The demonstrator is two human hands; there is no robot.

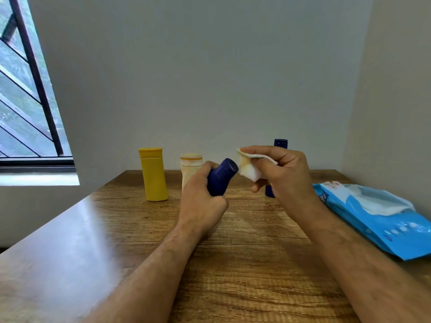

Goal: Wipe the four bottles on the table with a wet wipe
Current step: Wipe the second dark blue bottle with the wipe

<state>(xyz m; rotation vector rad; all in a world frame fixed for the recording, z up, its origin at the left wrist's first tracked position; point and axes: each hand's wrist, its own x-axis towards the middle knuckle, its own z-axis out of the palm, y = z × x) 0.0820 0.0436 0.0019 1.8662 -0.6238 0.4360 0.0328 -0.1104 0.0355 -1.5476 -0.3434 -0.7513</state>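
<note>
My left hand [201, 201] grips a dark blue bottle [221, 177], tilted with its end pointing up and to the right, above the wooden table [245, 264]. My right hand [282, 176] pinches a folded white wet wipe [250, 169], stained orange, right beside the bottle's raised end. A yellow bottle [154, 174] stands upright at the back left. A cream bottle [190, 167] with an orange-ringed cap stands next to it, partly behind my left hand. A second dark blue bottle [280, 143] stands behind my right hand, mostly hidden.
A blue pack of wet wipes [377, 220] lies on the table's right side, its flap open with a white wipe showing. Walls close off the back and right. A barred window [28, 89] is at the left.
</note>
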